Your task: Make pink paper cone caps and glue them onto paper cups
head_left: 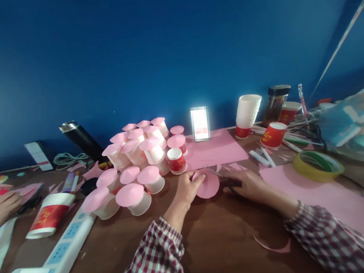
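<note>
Left hand [186, 189] is pinching a pink paper disc [208, 184] by its left edge, thumb on top, holding it just over the wood table [223, 243]. Right hand [248, 184] is closed around the handles of dark scissors [225, 178], blades poking in toward the disc's upper right edge. So both hands are busy, nothing loose.

What we'd worry about: the paper's thin and floppy, and it's only pinched on one side — if the blades bite at an angle the disc prob. twists and the round edge goes jagged. Thumb tip sits pretty near the cut line too, so a quick snip could nick it. Also the cup pile [136, 166] is just beside the left wrist; one elbow nudge and those light cups w/ pink caps roll everywhere.

Materials etc: the cups are small white paper ones turned upside down, each topped w/ a flat matte pink circle, a few w/ red print. Pink sheets [218, 148] lie flat behind the hands, another big one at right, w/ a curled offcut sliver [273, 247] on the table in front. Glossy yellow tape roll [317, 165] near the right arm, white power strip [67, 244] at left — hard plastic, long and boxy. Somebody else's hand [0, 207] rests at far left.
</note>
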The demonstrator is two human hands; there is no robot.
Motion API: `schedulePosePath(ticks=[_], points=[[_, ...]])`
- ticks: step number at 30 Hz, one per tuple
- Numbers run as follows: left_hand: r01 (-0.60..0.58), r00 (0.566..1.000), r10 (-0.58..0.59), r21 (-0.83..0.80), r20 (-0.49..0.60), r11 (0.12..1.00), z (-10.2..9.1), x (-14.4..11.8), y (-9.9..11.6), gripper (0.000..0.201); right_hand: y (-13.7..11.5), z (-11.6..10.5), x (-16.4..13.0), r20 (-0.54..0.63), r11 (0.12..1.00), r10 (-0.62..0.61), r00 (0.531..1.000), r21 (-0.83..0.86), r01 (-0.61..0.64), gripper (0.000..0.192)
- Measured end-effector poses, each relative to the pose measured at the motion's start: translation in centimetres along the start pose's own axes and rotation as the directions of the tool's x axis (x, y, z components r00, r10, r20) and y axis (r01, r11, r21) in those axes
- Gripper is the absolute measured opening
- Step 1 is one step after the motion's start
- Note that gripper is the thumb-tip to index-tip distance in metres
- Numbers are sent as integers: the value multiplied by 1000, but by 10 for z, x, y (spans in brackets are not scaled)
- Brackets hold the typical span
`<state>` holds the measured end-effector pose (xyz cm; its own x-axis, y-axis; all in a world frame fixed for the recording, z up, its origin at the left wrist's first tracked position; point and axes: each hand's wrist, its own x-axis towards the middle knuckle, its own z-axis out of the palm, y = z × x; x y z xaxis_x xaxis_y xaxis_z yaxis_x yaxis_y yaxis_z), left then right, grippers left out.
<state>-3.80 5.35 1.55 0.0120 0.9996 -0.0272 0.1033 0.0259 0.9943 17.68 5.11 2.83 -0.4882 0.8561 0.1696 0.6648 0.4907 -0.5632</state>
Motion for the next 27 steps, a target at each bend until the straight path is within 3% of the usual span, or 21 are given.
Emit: schedulePosePath(ticks=[27], points=[[5,1000,-5,-4,-25,1000,-2,0,1,32,1,-3,-2,23,1000,8,1000,-17,-7,38]])
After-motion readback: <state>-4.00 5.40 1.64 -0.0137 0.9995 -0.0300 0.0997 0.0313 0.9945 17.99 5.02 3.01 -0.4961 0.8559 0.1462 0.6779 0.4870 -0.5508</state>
